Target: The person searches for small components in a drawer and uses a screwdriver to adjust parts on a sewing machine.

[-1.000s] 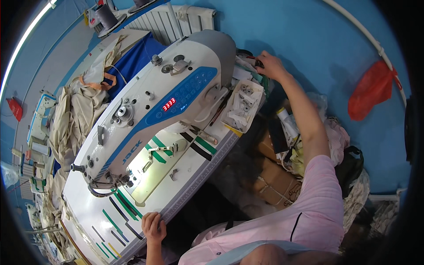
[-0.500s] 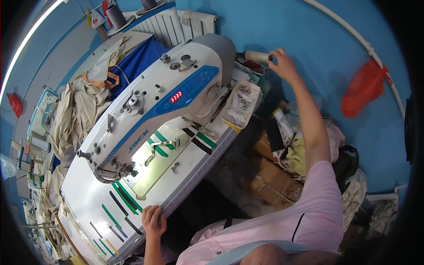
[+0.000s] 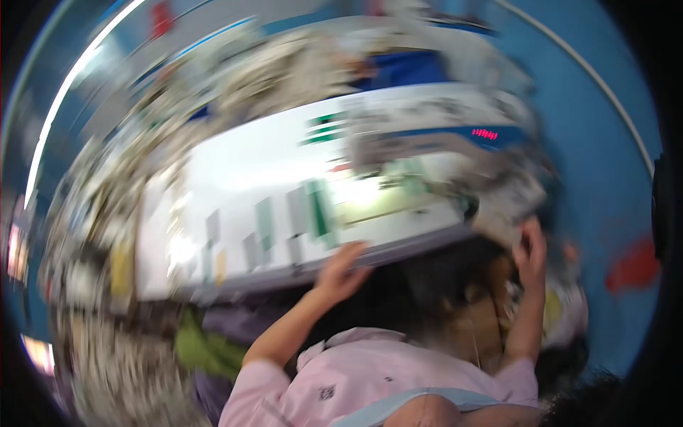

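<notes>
Through heavy blur, the left hand [image 3: 341, 274] rests on the front edge of the white counter [image 3: 235, 171], the right hand [image 3: 530, 249] is raised beside the sewing machine [image 3: 434, 142], finger positions unreadable, and no sewing looks begun.

Left hand [image 3: 341, 270] and right hand [image 3: 530, 249] raised forward, blurred, arms bent.

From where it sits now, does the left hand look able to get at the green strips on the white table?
Probably yes. The left hand rests at the near edge of the white table, and the green strips lie just beyond it with nothing visible between, though heavy blur hides detail.
</notes>
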`<state>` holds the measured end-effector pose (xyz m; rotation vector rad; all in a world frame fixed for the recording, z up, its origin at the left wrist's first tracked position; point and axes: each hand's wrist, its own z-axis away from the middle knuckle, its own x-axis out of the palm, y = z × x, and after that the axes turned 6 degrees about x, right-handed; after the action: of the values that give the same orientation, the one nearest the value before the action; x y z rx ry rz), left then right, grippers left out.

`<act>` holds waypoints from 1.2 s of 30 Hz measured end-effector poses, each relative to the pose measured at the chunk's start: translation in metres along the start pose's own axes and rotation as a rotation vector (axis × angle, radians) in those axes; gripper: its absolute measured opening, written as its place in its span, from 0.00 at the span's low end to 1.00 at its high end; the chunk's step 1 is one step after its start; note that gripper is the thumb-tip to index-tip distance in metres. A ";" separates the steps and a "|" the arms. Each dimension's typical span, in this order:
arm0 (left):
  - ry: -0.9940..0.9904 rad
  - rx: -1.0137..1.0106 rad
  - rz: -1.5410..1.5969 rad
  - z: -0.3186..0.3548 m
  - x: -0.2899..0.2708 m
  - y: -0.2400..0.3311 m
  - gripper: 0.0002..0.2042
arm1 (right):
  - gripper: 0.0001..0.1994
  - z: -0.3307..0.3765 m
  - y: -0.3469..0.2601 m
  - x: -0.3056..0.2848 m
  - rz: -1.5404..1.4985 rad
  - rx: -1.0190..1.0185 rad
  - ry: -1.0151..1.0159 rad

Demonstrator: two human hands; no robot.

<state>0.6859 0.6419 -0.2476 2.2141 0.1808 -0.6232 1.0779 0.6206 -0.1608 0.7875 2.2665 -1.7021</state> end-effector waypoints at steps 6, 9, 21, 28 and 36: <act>-0.134 -0.022 0.306 0.041 -0.060 0.034 0.26 | 0.11 0.061 -0.052 0.189 -0.299 0.130 -0.608; 0.039 -0.244 0.216 0.105 -0.127 0.045 0.21 | 0.10 0.063 -0.104 0.263 -0.299 -0.112 -0.816; 1.137 -0.549 -0.681 0.284 -0.409 0.019 0.20 | 0.18 0.060 -0.193 0.468 0.004 -0.647 -0.705; 1.399 -0.834 -1.224 0.340 -0.613 -0.011 0.20 | 0.13 0.058 -0.180 0.495 -0.038 -0.548 -0.615; 1.317 -1.176 -1.230 0.342 -0.679 -0.060 0.21 | 0.08 0.052 -0.186 0.499 -0.088 -0.408 -0.700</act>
<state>-0.0509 0.4765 -0.1422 0.7872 2.0069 0.4597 0.5545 0.6818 -0.2519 -0.0097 2.0310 -1.2034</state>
